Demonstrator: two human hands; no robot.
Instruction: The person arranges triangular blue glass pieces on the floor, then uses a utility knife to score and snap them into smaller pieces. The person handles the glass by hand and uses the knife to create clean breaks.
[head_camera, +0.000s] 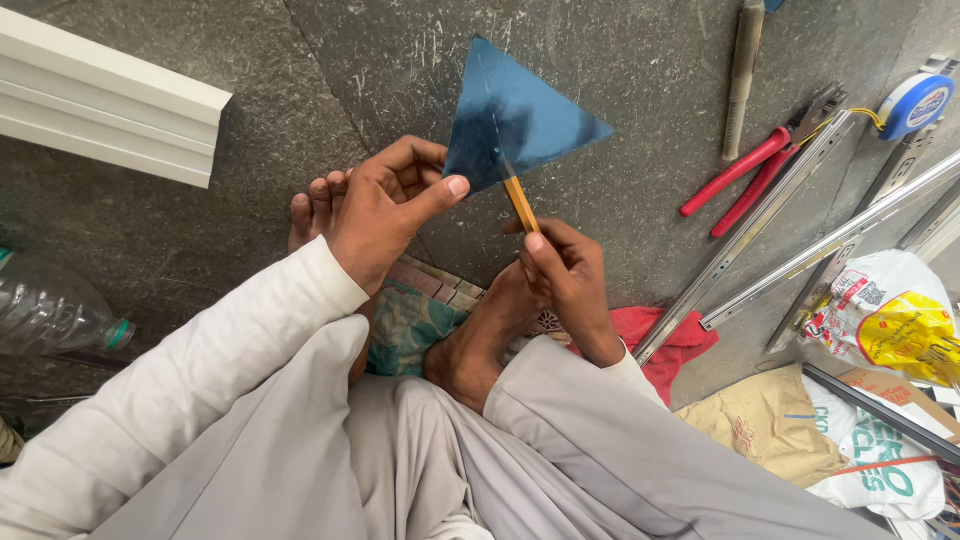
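A blue, glossy triangular glass piece (515, 115) is held up above the grey stone floor, apex pointing away. A slim tool with a yellow-brown handle (520, 203) rests its tip against the face.

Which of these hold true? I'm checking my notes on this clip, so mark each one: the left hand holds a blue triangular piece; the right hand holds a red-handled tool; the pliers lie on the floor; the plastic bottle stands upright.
1. The left hand holds the blue triangular piece. True.
2. The right hand holds a red-handled tool. False: it holds a yellow-handled tool against the piece.
3. The red-handled pliers lie on the stone floor. True.
4. The plastic bottle stands upright. False: it lies on its side.
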